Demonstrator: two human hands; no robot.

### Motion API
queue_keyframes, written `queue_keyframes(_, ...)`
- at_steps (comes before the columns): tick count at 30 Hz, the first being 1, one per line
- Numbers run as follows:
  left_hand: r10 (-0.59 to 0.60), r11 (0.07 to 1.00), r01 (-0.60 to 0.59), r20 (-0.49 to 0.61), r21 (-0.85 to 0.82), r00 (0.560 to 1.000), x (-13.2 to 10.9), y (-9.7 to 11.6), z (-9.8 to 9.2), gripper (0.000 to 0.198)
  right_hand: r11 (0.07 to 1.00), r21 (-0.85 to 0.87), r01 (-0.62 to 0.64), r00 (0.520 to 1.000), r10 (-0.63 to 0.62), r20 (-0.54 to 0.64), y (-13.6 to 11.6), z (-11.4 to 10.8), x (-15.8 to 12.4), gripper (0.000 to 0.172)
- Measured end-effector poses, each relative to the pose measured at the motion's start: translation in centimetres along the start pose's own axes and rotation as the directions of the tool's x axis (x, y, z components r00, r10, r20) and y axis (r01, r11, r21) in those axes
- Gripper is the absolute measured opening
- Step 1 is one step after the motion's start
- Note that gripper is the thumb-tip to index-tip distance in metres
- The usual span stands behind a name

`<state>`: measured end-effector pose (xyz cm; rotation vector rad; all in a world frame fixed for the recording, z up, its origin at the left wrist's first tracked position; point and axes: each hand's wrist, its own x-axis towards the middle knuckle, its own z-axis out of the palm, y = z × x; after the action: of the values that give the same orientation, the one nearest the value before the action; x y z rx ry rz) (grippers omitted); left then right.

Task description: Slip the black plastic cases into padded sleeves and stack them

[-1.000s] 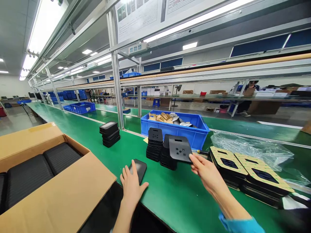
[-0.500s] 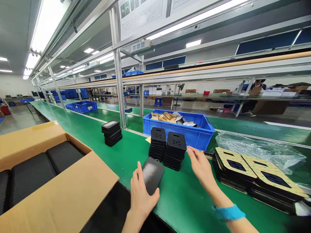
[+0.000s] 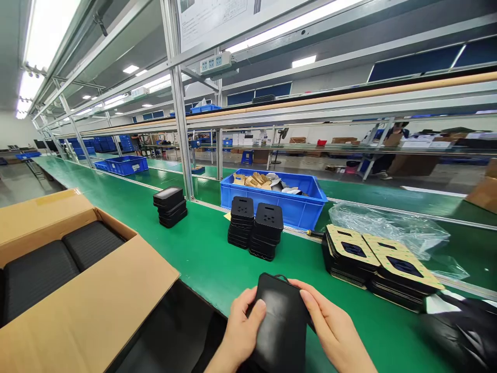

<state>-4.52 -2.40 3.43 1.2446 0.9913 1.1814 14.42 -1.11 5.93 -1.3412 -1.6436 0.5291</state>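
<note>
In the head view, a black case [image 3: 281, 324] is held at the lower centre of the frame, over the near edge of the green table [image 3: 202, 259]. Its left side is gripped by the left hand [image 3: 243, 329], thumb laid on the face; its upper right edge is pinched by the right hand [image 3: 330, 321].

As far as can be judged, this piece is midway through handling. Two stacks of slotted plates [image 3: 267, 230] are piled up at the centre, and a short stack of black pieces [image 3: 169, 207] is set left of centre. Ribbed panels [image 3: 42, 274] are left in the cardboard box [image 3: 128, 290] at the lower left, and yellow-topped plates [image 3: 404, 267] at the right; how many are still to be handled cannot be told.

Half a second earlier, the case was held by the left hand alone, with the right beside the slotted plates; now it is grasped by both, lower in the frame
</note>
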Motion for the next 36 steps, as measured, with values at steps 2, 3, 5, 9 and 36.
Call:
queue_keyframes(2, -0.096, 0.958, 0.14, 0.179, -0.25, 0.979, -0.4, 1.3, 0.2, 0.063, 0.986, 0.116, -0.124, 0.989, 0.114, 0.092, 0.1, -0.1, -0.6, 0.052)
queue_keyframes(3, -0.119, 0.898, 0.229, 0.295, -0.376, 0.948, -0.6, 1.8, 0.4, 0.066, 0.968, 0.171, -0.185, 0.977, 0.162, 0.14, 0.2, 0.0, -0.9, 0.055)
queue_keyframes(5, -0.091, 0.715, 0.403, 0.495, -0.572, 0.864, -0.9, 2.4, 0.7, 0.067, 0.937, 0.227, -0.266, 0.955, 0.224, 0.194, 0.2, 0.2, -1.6, 0.061)
queue_keyframes(9, -0.06, 0.604, 0.522, 0.619, -0.601, 0.783, -1.6, 2.2, 1.4, 0.068, 0.994, 0.087, -0.069, 0.998, 0.068, 0.01, -0.4, 0.2, -2.4, 0.045)
queue_keyframes(36, -0.142, 0.641, 0.357, 0.352, -0.68, 0.925, -4.5, -1.3, 5.1, 0.066, 0.963, 0.235, 0.129, 0.983, -0.093, -0.158, -3.1, 1.2, -5.5, 0.009)
